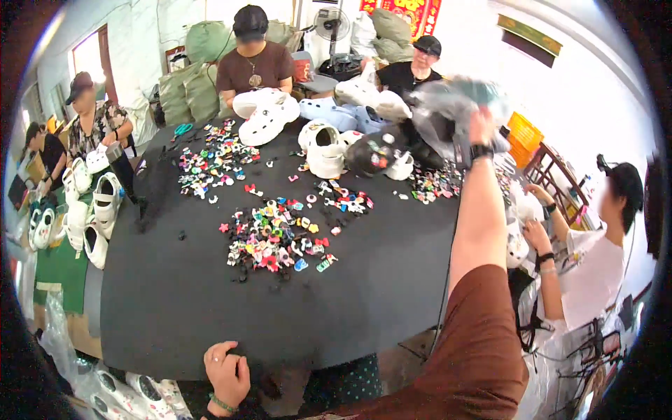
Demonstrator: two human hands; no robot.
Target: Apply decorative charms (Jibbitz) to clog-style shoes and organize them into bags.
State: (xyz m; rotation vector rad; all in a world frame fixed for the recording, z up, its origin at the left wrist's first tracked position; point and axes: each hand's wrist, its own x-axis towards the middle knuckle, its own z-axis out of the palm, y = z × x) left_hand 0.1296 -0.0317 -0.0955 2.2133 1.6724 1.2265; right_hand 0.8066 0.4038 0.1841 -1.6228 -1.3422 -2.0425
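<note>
My right arm, in a brown sleeve, stretches far across the table. At its end my right hand [481,127] is closed on a clear plastic bag [448,105], which is blurred and lifted above the shoes. My left hand [226,372] rests at the near table edge, fingers apart and loosely bent, holding nothing. Below the bag lie black clogs [371,155] with a few charms on them. Beside these stand white clogs [324,150] and light blue clogs [327,114]. A heap of small colourful shoe charms [273,238] lies in the middle of the dark table.
More charms [217,157] lie at the far left of the table [336,301], near teal-handled scissors [183,129]. White clogs [105,203] stand on the left side, and patterned ones [140,395] below the near edge. Several people work around the table; an orange crate [525,136] stands at right.
</note>
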